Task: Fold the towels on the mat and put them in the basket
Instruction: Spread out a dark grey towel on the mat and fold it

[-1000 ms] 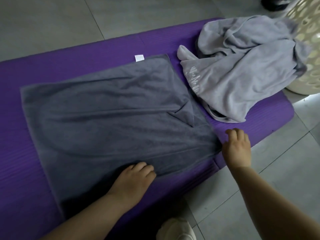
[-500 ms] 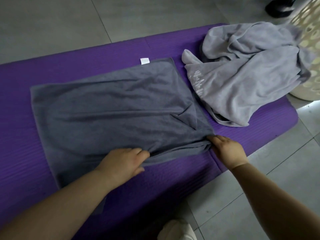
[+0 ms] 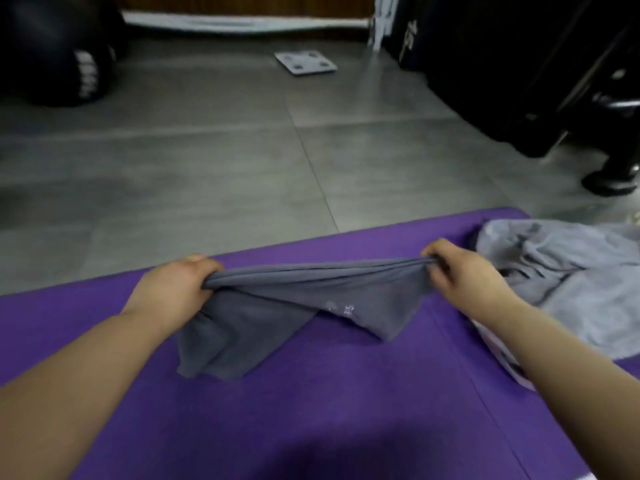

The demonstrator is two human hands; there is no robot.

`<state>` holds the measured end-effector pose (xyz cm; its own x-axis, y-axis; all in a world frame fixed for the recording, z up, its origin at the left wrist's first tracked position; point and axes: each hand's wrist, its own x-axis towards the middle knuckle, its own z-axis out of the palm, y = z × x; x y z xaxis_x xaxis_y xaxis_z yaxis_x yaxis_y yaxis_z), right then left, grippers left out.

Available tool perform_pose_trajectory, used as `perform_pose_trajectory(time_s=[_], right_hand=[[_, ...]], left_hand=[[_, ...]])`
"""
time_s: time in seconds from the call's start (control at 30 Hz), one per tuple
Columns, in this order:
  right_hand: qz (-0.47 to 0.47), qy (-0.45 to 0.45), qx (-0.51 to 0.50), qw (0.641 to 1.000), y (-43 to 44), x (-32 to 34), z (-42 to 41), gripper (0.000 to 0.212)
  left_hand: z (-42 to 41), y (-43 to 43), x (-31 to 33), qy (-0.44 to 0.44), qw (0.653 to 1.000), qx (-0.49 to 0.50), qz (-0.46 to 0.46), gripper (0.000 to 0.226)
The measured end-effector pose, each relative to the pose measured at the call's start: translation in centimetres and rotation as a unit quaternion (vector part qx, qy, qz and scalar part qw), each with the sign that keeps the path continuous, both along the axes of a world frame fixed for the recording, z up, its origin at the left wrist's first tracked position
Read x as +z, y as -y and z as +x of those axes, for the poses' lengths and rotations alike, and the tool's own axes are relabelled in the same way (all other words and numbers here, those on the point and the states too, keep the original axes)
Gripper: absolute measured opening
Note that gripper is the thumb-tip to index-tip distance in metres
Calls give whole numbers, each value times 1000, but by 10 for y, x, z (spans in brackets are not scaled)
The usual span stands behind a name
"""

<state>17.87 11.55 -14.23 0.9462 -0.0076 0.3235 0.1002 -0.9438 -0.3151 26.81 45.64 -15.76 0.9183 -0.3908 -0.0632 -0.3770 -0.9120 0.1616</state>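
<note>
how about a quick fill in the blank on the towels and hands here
1. The number of hands gripping the dark grey towel is ____: the left hand and the right hand.
2. The crumpled light grey towel lies nearest the ____ hand.
3. Both towels are on a mat whose colour is ____.
Missing words: two, right, purple.

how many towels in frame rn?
2. A dark grey towel held between the left hand and right hand over the mat; a light grey towel heaped at the mat's right end. The heap may hide more.
</note>
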Motion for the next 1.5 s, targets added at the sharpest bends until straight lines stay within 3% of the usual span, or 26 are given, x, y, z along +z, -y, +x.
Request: perform_pose_trajectory(time_s=[0.13,0.23,0.33,0.4,0.43,0.5,0.6,0.7,0.8,0.87,1.0,1.07,1.17,1.27,1.33,1.5], right_hand=[[185,-26,80,979,-66,81,47,9],[240,-32,122,962,-113,120,78,33],[295,-18,141,945,-161,147,99,34],[339,3,145,929,-190,158,107,33],[362,12,147,920,-203,160,109,33],[417,5,161,894,-228,164,112,34],[444,-24,171,879,-247,167,115,36],[480,15,143,865,-248,172,118,36],[437,26,121,891,-242,173,114,36],[423,29,104,900,-237,177,110,30],[510,27,119,852,-225,198,104,24],[444,-66,121,885,-220,205,104,20],[239,-189,73,950,-219,199,114,22],[133,-73,11,988,-227,199,131,10],[117,13,-9,993,-234,212,139,18],[171,160,-15,972,-227,259,138,24]], left_hand=[[6,-86,50,84,987,90,-107,21],[11,-157,82,127,973,156,-110,23],[9,-216,110,131,950,252,-133,19],[6,-241,128,147,918,313,-194,30],[4,-248,135,170,903,324,-228,37],[3,-260,145,216,877,327,-279,28],[-4,-276,155,228,875,326,-276,24],[-12,-297,160,231,883,326,-247,3],[-20,-313,163,187,913,332,-148,30],[-24,-315,168,188,922,318,-120,37],[-26,-306,180,167,903,288,-273,33],[-27,-299,185,77,917,280,-274,22],[-21,-291,184,-25,951,280,-131,22],[-3,-283,191,72,941,310,-112,23],[8,-275,206,165,915,339,-146,15],[23,-270,244,262,832,312,-376,17]])
